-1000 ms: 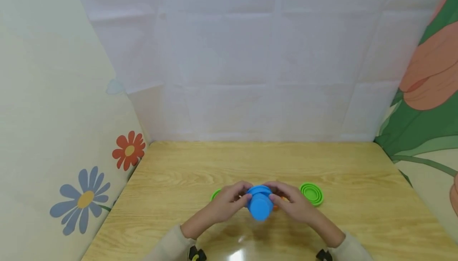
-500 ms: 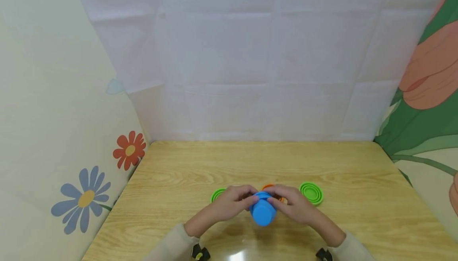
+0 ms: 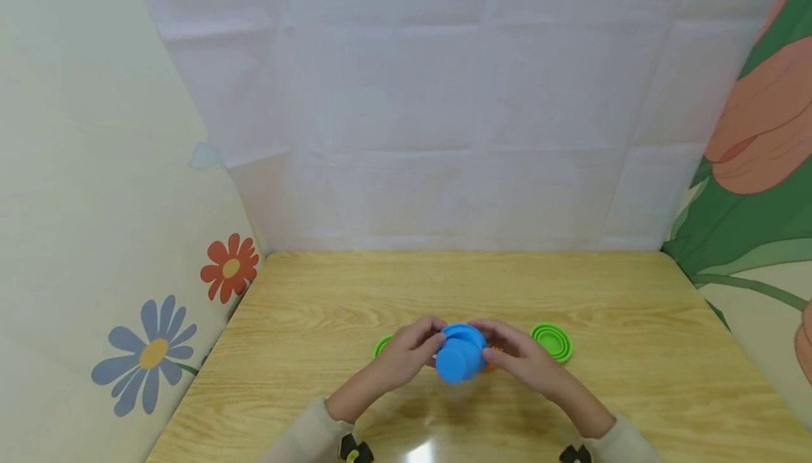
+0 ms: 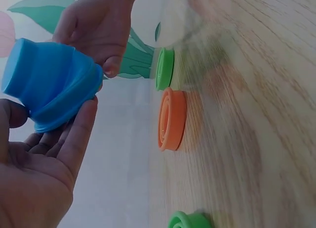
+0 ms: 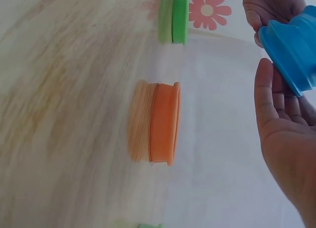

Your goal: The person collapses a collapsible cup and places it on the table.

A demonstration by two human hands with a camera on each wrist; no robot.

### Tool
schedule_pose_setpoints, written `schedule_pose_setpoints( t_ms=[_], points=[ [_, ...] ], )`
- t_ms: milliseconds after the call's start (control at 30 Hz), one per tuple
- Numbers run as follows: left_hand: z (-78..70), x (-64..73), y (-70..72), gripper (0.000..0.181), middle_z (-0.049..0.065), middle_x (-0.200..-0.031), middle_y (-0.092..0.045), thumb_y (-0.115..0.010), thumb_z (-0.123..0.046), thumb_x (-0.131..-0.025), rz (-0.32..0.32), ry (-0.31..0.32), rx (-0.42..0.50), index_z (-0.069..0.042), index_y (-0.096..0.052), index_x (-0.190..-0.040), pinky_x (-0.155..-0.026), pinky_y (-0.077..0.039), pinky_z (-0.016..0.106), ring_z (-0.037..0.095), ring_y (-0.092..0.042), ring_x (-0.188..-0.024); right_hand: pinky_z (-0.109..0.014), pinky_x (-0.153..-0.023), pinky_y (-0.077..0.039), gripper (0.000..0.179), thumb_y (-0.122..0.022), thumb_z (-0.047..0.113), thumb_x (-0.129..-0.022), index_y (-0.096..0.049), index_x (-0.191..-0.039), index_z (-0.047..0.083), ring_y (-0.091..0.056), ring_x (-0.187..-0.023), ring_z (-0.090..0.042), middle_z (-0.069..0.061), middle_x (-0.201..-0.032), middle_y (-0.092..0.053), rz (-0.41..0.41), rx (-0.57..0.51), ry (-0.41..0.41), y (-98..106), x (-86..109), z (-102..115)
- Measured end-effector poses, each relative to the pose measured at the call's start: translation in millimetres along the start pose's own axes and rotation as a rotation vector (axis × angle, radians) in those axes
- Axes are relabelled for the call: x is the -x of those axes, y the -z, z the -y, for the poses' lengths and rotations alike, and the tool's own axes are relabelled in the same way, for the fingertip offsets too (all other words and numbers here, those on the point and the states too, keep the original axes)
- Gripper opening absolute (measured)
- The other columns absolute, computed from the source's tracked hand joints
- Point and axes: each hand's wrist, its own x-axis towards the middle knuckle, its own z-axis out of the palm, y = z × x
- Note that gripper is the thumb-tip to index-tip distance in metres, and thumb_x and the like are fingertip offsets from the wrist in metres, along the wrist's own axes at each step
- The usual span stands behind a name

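A blue collapsible cup [image 3: 458, 359], partly extended, is held in the air above the table, its closed base tipped toward the head camera. My left hand [image 3: 401, 357] grips one side, thumb on the cup wall and fingers under the rim, as the left wrist view shows with the blue cup [image 4: 54, 82]. On the opposite side my right hand [image 3: 523, 361] holds the rim between thumb and fingers. Below lies a flattened orange cup [image 5: 165, 123], mostly covered by the right hand in the head view. The inside of the blue cup is hidden.
Flattened green cups lie on the wooden table [image 3: 317, 301]: one green cup [image 3: 551, 342] right of the hands, another green cup [image 3: 382, 344] partly behind the left hand. A white sheet [image 3: 406, 132] hangs behind the table, with flower-patterned cloth [image 3: 152, 354] at the sides.
The blue cup first dipped toward me, then rose again; its base now points slightly left and more of its rim shows. Both hands have kept hold of it. The flattened cups have stayed put.
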Motion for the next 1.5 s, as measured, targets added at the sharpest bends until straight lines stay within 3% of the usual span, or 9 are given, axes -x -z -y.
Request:
schedule_pose_setpoints(
  t_ms=[167,400,667,900,1100,1233,1300,1500],
  points=[
    [1.9,-3.3,0.4,0.030,0.009,-0.100,-0.064,-0.048,-0.032,-0.098,0.050,0.060,0.029,-0.007,-0.057,-0.112,-0.070,-0.057,0.040,0.015,-0.064,-0.086,-0.048,-0.083,-0.052,0.041,-0.044,0.010,-0.099,-0.040,-0.140,0.008,-0.054,-0.113,-0.022,-0.019,-0.134,-0.045,0.014,0.001,-0.015,0.7,-0.7,-0.6],
    [6.2,-6.8,0.2,0.031,0.005,-0.091,-0.067,-0.051,-0.037,-0.095,0.131,0.145,0.031,-0.011,-0.059,-0.110,-0.065,-0.057,0.044,0.016,-0.065,-0.074,-0.034,-0.084,-0.053,0.038,-0.048,0.018,-0.098,-0.047,-0.136,0.014,-0.055,-0.110,-0.022,-0.013,-0.127,-0.050,0.003,0.086,-0.060,-3.6,-4.1,-2.0],
    [11.3,-7.3,-0.1,0.037,0.012,-0.101,-0.062,-0.048,-0.038,-0.097,0.006,0.139,0.074,-0.005,-0.052,-0.116,-0.067,-0.057,0.044,0.020,-0.065,-0.081,-0.028,-0.091,-0.049,0.042,-0.051,0.022,-0.097,-0.044,-0.137,0.013,-0.052,-0.117,-0.020,-0.011,-0.135,-0.049,-0.057,0.080,-0.145,-1.7,-4.9,-8.5],
    [8.0,-11.4,-3.6,0.040,0.017,-0.107,-0.061,-0.045,-0.039,-0.098,-0.059,0.144,0.058,-0.005,-0.049,-0.119,-0.067,-0.057,0.043,0.021,-0.065,-0.082,-0.028,-0.094,-0.046,0.049,-0.051,0.013,-0.096,-0.035,-0.143,0.009,-0.048,-0.119,-0.024,-0.017,-0.139,-0.043,-0.032,0.063,-0.084,3.5,-5.8,-8.4],
    [-5.8,-15.5,-7.5,0.037,0.022,-0.113,-0.059,-0.043,-0.033,-0.100,-0.133,0.181,0.106,-0.002,-0.048,-0.119,-0.069,-0.057,0.045,0.024,-0.065,-0.082,-0.027,-0.094,-0.046,0.051,-0.053,0.013,-0.095,-0.035,-0.143,0.013,-0.046,-0.120,-0.029,-0.015,-0.140,-0.042,-0.082,0.089,-0.066,6.0,-9.0,-5.4],
    [-4.3,-17.8,-8.9,0.035,0.021,-0.110,-0.060,-0.044,-0.030,-0.100,-0.147,0.180,0.123,-0.001,-0.048,-0.118,-0.071,-0.056,0.046,0.025,-0.065,-0.085,-0.032,-0.096,-0.046,0.049,-0.053,0.017,-0.096,-0.037,-0.143,0.015,-0.046,-0.121,-0.030,-0.013,-0.137,-0.046,-0.118,0.089,-0.090,7.4,-10.7,-7.6],
    [5.0,-19.9,-8.4,0.036,0.018,-0.110,-0.061,-0.047,-0.031,-0.099,-0.147,0.168,0.122,-0.002,-0.049,-0.120,-0.072,-0.056,0.045,0.024,-0.064,-0.089,-0.035,-0.097,-0.045,0.048,-0.052,0.019,-0.096,-0.039,-0.142,0.015,-0.046,-0.121,-0.030,-0.013,-0.135,-0.048,-0.136,0.085,-0.099,8.2,-11.3,-8.2],
    [4.3,-19.2,-4.9,0.035,0.013,-0.115,-0.057,-0.048,-0.023,-0.098,-0.109,0.140,0.083,-0.008,-0.047,-0.129,-0.077,-0.055,0.042,0.023,-0.060,-0.099,-0.036,-0.094,-0.047,0.044,-0.053,0.024,-0.096,-0.044,-0.138,0.015,-0.047,-0.120,-0.032,-0.012,-0.131,-0.050,-0.174,0.091,-0.112,7.3,-14.8,-6.6]
  ],
)
